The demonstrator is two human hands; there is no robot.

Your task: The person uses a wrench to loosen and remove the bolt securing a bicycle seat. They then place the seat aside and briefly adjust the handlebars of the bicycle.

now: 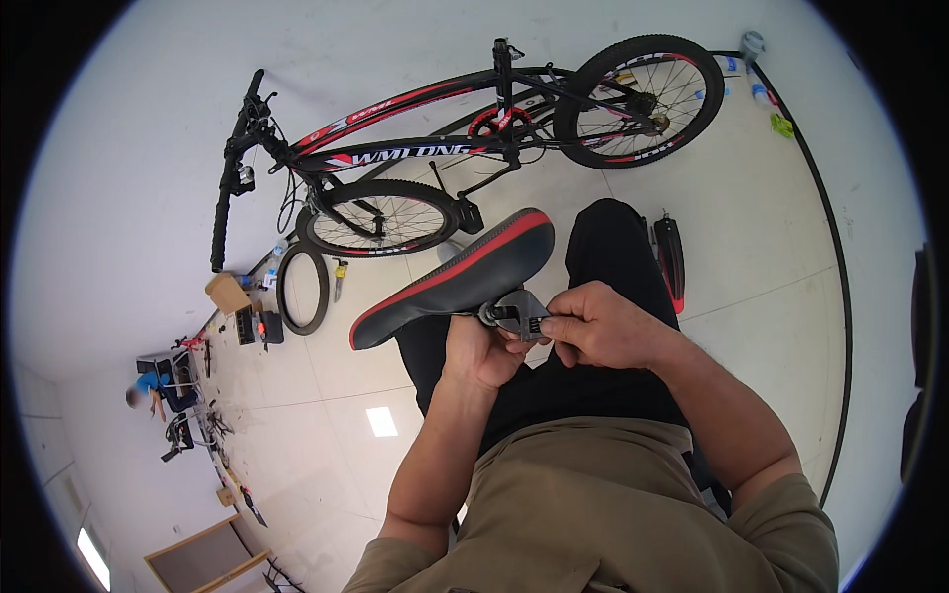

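Note:
A black bicycle saddle with red edging [440, 282] is held tilted over my lap, its clamp under the near side. My left hand [479, 356] is closed beneath it, gripping the saddle's underside, with some fingers hidden. An adjustable wrench [516, 310] has its jaw at the saddle's clamp. My right hand [603, 326] pinches the wrench near its adjusting screw, thumb and index finger on it.
A black-red bicycle without saddle [405, 109] leans along the wall ahead. A loose tire [302, 316], cardboard box [225, 295] and black-red item [668, 259] lie on the floor [751, 326]. A person [153, 385] sits at the far left.

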